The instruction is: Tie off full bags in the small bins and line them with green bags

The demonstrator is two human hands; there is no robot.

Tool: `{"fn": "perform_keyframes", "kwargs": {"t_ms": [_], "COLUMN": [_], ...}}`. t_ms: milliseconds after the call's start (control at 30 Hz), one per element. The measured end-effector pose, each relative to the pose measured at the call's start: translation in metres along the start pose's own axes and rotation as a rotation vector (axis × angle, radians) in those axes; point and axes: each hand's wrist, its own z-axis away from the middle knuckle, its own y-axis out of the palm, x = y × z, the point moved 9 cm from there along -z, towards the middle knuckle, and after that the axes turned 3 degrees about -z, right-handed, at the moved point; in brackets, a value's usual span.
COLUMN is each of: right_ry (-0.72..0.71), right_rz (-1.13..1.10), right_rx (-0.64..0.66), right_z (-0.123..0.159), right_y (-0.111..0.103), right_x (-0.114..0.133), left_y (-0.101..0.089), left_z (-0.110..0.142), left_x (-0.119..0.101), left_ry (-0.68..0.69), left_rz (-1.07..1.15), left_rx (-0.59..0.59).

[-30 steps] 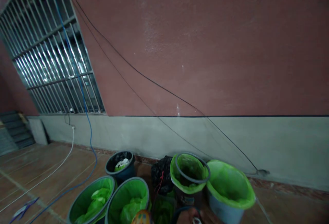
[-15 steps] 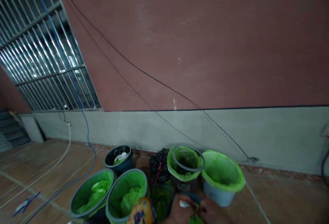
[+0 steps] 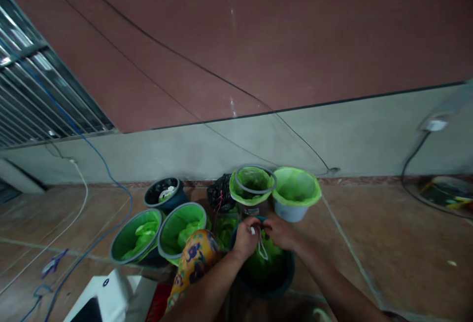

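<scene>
We see the green bag (image 3: 268,263), toward 5 o'clock of centre, inside the dark bin (image 3: 272,294). At its 12 o'clock edge, the left hand (image 3: 247,237) and right hand (image 3: 280,233) appear to pinch it. We judge it light, slippery, easily torn, best gripped in folds.

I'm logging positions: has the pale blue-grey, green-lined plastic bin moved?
No; the bin still stands just left of the black cable's end on the grey wall.

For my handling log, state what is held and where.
Left hand and right hand seem to pinch the green bag by its upper part; fingertip placement is unclear.
</scene>
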Motion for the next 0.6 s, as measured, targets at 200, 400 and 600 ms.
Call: {"fn": "perform_keyframes", "kwargs": {"t_ms": [200,400,600], "right_ry": [0.073,0.127,0.079], "right_rz": [-0.176,-0.171,0.102], "right_rx": [0.029,-0.004,-0.077], "right_z": [-0.002,0.001,0.006], "right_y": [0.007,0.001,-0.01], "right_x": [-0.005,-0.006,-0.005], "left_y": [0.001,0.002,0.002], "left_z": [0.007,0.005,0.009], "left_x": [0.013,0.018,0.015], "left_ry": [-0.131,-0.206,-0.124], "left_rz": [0.087,0.051,-0.169], "left_rx": [-0.044,-0.008,0.068]}}
